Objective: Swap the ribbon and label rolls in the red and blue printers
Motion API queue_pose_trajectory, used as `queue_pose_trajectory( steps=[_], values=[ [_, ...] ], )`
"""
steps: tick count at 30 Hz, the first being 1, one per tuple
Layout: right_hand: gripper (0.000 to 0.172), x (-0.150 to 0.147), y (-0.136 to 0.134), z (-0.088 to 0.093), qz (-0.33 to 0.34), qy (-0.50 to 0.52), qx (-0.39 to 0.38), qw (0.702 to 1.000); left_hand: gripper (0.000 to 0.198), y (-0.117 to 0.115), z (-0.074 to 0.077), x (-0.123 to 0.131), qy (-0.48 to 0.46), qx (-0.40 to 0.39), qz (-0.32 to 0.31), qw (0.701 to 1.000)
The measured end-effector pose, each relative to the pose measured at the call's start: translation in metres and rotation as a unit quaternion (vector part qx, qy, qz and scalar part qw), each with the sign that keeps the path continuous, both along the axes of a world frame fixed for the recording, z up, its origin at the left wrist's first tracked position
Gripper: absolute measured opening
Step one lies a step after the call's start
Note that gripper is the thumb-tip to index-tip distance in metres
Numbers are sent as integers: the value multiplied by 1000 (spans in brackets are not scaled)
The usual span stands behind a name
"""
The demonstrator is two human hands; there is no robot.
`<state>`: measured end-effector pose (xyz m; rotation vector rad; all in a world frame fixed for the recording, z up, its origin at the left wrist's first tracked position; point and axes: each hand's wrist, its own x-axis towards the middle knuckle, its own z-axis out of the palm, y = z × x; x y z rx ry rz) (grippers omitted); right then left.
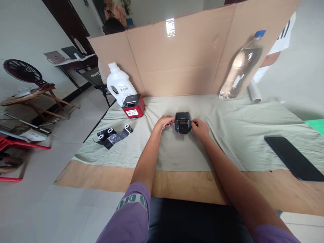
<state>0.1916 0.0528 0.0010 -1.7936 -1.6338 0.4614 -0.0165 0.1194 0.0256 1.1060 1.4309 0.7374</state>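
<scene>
A small black box-shaped device (182,122) sits on the grey-green cloth (227,141) in the middle of the table. My left hand (165,122) grips its left side with curled fingers. Pressed against the device's right side is my right hand (199,128), its fingers pinched on the edge. Both forearms reach forward from purple sleeves.
A red and black box-shaped device (133,105) and a white jug (118,83) stand at the back left. Black ribbon rolls (112,135) lie left of my hands. A clear bottle (241,67) leans on the cardboard wall (182,50). A dark phone (293,157) lies at right.
</scene>
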Motion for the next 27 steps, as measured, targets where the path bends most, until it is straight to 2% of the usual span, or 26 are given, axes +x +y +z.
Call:
queue_pose_trajectory(
  steps=[3,8,20,24,27],
  values=[
    [33,0,0,0,-2,27,11,1000,18,0,1,1,1,-1,4,1000],
    [39,1,2,-3,41,73,35,996,17,-1,2,1,0,-4,12,1000],
    [44,3,3,-7,68,88,47,993,20,1,-1,0,-30,9,6,999],
    [43,4,4,-9,72,90,48,992,5,-6,-2,-5,-69,54,-8,996],
    [43,5,6,-12,70,94,50,992,28,-14,-5,-7,-87,99,-6,991]
  ],
)
